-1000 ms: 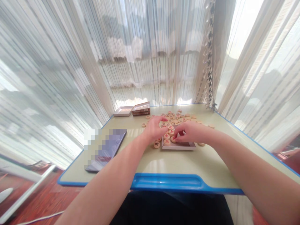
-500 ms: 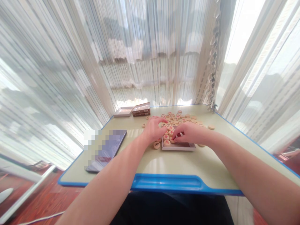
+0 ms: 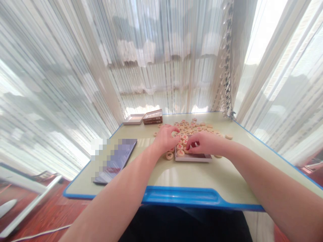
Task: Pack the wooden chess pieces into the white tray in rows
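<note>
The table had a pale green top with a blue rim, and a blue trough was set along its near edge. A shallow box lay open near the middle. Loose round pieces were scattered behind it – some marked, some plain – with one black-marked piece just beside its left wall. A flat dark slab, partly blurred out, lay to the left. At the back left sat a pale open tray and, next to it, a brown stack of boxes.
</note>
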